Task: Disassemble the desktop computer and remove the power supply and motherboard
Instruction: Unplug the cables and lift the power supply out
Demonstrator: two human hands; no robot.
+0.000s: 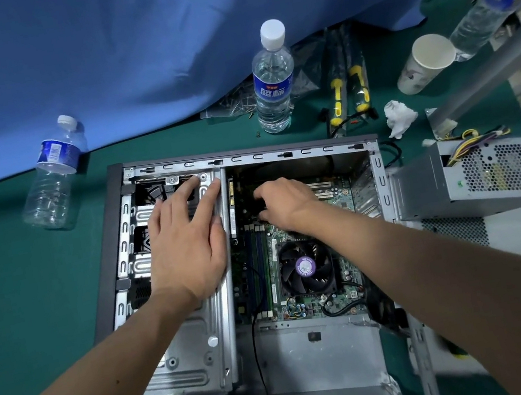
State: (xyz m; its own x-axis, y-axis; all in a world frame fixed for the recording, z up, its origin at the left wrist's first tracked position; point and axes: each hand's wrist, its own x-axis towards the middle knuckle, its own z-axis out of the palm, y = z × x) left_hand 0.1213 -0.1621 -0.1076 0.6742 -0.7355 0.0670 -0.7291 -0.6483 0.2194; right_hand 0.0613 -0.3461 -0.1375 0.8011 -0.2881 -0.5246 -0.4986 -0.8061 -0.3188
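Left hand laid flat on the drive cage, fingers straight and slightly spread, tips reaching the far end. Right hand reaching into the open case, fingers curled down around something dark at the far end of the motherboard; exactly what is pinched, impossible to tell. Motherboard still seated in the case, cooler fan on top. Power supply already out, lying just right of the case. Far side: upright bottle holding water, tipped bottle at left, paper cup at right.
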